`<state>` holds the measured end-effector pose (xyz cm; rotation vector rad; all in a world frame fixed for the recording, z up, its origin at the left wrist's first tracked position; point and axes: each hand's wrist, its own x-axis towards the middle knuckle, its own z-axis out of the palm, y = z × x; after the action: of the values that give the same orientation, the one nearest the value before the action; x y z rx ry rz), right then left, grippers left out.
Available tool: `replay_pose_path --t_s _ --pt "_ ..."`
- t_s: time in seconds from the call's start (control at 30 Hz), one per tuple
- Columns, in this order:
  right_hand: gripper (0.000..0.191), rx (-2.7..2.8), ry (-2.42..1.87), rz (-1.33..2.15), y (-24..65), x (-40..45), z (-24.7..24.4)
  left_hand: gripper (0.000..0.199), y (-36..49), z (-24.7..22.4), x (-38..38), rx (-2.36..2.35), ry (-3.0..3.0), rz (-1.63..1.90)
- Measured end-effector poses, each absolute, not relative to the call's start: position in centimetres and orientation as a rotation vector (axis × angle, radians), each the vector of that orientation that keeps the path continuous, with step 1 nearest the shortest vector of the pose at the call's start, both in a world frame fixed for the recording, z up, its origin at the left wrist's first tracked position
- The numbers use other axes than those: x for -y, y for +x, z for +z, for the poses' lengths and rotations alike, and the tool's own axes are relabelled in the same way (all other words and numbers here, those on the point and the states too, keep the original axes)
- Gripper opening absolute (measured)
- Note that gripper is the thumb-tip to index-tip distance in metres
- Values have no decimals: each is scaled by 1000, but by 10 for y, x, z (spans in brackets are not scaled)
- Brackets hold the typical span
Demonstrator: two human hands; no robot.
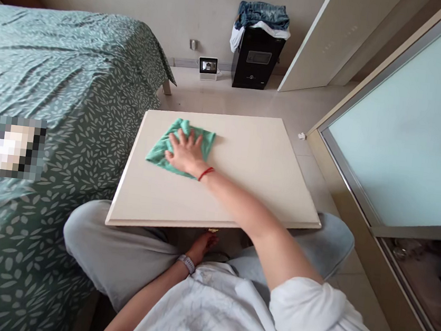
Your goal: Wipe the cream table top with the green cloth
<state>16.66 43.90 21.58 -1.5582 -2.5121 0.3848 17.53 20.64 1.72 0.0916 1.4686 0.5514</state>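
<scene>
I've got the R grip (185,153) palm-down on the green cloth (160,153), and I'd say it's best worked w/ even pressure thru palm & finger pads, so the cloth slides as one flat sheet. There's a raised fold just past the fingertips, on the far side; I'd smooth that out b/c it could bunch or skip under load. Long overlapping strokes should suit, most of the tabletop (256,164) being to the right of this grip. I'd ease off near the L edge, on the thumb side, so the cloth doesn't drag over the rim. Grip itself: fingers apart, approx. fully spread, pressing the cloth from above, not pinching it; cloth sticks out around the hand, both sides. Red bracelet (206,173) sits on that wrist, just behind the cloth. L grip (202,249) is low, under the near edge, w/ a watch (187,262) on its wrist and a small metal handle (213,230) right by its fingers; can't tell if it's apart, together or touching that.
</scene>
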Motion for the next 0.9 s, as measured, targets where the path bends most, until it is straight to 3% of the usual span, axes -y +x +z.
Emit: replay_pose_path --t_s 0.17,0.37,0.63,0.9 --pt "76 2728 -1134 400 94 -402 208 23 174 11 -204 -1471 89 584" --pt "67 2830 -868 411 141 -402 199 26 173 11 -206 -1482 82 559" --pt "75 2557 -1583 370 321 -462 203 25 173 16 -207 -1492 94 531" --pt "71 2077 -2176 131 438 -421 198 36 176 24 -207 -1472 93 511"
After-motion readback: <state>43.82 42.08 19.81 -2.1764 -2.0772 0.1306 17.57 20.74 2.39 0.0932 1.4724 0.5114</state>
